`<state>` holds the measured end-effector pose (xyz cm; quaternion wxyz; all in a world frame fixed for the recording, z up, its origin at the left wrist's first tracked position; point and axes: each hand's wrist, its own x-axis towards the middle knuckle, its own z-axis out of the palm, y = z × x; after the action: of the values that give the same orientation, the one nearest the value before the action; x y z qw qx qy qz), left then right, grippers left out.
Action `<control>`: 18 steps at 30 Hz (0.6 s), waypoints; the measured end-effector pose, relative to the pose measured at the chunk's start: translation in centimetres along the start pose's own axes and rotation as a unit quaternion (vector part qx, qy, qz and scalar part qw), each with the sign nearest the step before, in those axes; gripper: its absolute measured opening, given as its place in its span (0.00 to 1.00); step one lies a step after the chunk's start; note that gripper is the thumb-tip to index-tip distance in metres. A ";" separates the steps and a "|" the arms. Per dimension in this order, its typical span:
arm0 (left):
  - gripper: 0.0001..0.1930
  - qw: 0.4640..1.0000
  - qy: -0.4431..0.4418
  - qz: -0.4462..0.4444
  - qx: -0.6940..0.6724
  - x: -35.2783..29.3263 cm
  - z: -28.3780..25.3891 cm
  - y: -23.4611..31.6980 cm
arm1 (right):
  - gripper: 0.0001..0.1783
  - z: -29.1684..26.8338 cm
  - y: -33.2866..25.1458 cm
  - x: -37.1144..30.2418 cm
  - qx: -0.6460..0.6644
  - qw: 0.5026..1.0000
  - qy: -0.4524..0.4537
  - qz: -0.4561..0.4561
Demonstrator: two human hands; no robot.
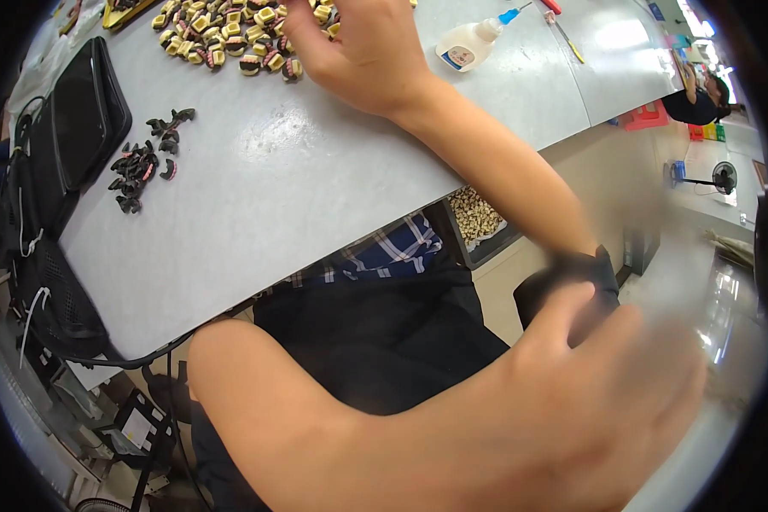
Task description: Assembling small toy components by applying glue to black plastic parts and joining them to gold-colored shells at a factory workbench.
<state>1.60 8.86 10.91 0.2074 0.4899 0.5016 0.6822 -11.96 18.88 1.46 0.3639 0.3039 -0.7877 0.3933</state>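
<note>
My right hand (363,55) reaches over the table at the top edge, beside a pile of small yellow, pink and dark brown pieces (233,40). Its fingertips are cut off by the frame, so what they hold is hidden. Across my body, my left hand (610,384) is raised beside the black sleeve (563,294) of my right arm. Motion smears its fingers, and I cannot tell whether they grip the sleeve. Right of my right hand stands a translucent squeeze bottle (469,47) with a blue needle tip.
Small black curved pieces (136,166) lie on the grey table (282,205). A black case (81,115) with cables lines its left edge. A thin yellow tool (570,43) lies at the far right. Under the table is a bin of small pieces (476,215). Another person (695,101) sits far right.
</note>
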 end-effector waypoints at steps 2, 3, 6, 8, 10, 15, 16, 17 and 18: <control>0.07 1.000 0.000 0.007 0.016 0.0 0.2 0.2 | 0.06 -0.2 -0.3 0.0 0.004 1.000 0.002 -0.001; 0.07 1.000 0.000 0.010 0.023 -0.1 0.4 0.1 | 0.06 -0.3 -0.4 -0.1 0.009 1.000 0.004 0.001; 0.07 0.999 0.001 0.017 0.045 -0.2 0.6 0.2 | 0.06 -0.7 -1.3 0.2 -0.084 0.996 -0.030 -0.006; 0.07 0.998 0.003 0.020 0.057 -0.4 0.6 0.0 | 0.06 -0.8 -1.8 0.2 -0.275 0.956 -0.102 -0.019; 0.07 0.997 0.002 0.022 0.072 -0.4 0.7 0.0 | 0.06 -0.6 -1.9 0.2 -0.284 0.953 -0.106 -0.020; 0.08 0.993 -0.006 0.025 0.116 -0.2 0.7 0.3 | 0.05 -0.8 -1.9 0.9 -0.304 0.947 -0.106 -0.023; 0.08 0.992 -0.005 0.027 0.122 -0.3 0.7 0.1 | 0.05 -0.7 -1.8 0.8 -0.304 0.946 -0.108 -0.025; 0.08 0.991 -0.004 0.029 0.129 -0.3 0.7 0.1 | 0.05 -0.6 -1.5 0.7 -0.304 0.946 -0.109 -0.026; 0.08 0.990 -0.003 0.032 0.137 -0.3 0.6 0.1 | 0.05 -0.5 -1.0 0.7 -0.203 0.976 -0.072 -0.012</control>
<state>2.34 8.85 10.88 0.1178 0.5318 0.5739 0.6115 -11.45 18.65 2.62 0.3648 0.2613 -0.8715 0.1979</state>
